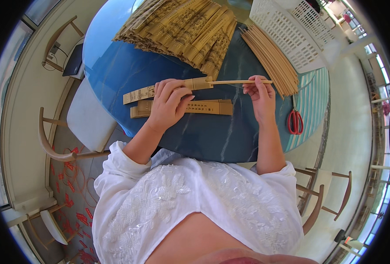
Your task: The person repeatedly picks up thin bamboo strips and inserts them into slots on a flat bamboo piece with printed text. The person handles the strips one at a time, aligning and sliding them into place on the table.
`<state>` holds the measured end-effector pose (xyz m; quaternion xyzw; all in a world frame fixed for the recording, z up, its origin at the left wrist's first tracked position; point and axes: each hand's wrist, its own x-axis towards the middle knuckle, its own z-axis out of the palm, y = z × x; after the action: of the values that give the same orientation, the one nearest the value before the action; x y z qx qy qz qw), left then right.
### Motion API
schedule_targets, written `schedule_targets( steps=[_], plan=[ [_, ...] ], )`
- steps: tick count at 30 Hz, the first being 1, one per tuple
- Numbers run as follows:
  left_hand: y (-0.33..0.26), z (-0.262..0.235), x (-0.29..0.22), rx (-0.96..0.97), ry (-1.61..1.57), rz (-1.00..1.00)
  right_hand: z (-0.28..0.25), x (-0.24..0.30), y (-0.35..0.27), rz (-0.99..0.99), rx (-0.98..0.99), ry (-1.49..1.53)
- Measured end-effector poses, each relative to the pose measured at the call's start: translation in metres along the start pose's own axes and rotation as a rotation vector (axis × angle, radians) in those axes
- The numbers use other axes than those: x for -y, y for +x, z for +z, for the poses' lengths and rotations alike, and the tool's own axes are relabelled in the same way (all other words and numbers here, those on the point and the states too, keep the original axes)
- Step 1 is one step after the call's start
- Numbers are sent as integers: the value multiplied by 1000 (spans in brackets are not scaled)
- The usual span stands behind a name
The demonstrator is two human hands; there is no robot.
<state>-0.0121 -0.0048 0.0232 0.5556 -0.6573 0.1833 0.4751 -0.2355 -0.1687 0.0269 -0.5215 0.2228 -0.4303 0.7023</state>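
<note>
My left hand (169,100) is closed over a long brown printed paper sleeve (198,83), holding it level above the table. Between the thumb and fingers of my right hand (261,90) is a pair of light wooden chopsticks (230,82). Their left tip meets the sleeve's right-hand mouth; how far inside it reaches is hidden. A small stack of similar sleeves (210,107) lies just below, partly covered by my left hand. Farther back spreads a large fanned pile of sleeves (177,33). A bundle of loose chopsticks (272,59) rests beyond my right hand.
Red-handled scissors (295,122) lie right of my right forearm. At the back right of the dark blue marbled table (212,141) stands a white perforated plastic basket (287,35). A pale-seated chair (89,114) is close on the left; wooden chairs (318,193) stand behind on the right.
</note>
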Motion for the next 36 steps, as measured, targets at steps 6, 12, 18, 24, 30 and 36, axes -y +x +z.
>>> schedule_targets(
  steps=[6, 12, 18, 24, 30, 36],
  plan=[
    [-9, 0, -10, 248, -458, -275, -11, 7, 7, -45, -59, 270],
    [-18, 4, 5, -18, -929, -798, -8, 3, 4, -7, 137, 308],
    [-18, 2, 10, -164, -955, -832, -6, -1, 2, 57, 216, 249],
    [-22, 4, 7, -72, -1012, -807, 7, -8, -4, 193, 324, 151],
    [-23, 4, 11, -110, -1038, -821, 16, -7, -9, 269, 347, 89],
    [-22, 5, 16, -186, -1010, -806, -1, -7, 1, 123, 262, 262]
  ],
)
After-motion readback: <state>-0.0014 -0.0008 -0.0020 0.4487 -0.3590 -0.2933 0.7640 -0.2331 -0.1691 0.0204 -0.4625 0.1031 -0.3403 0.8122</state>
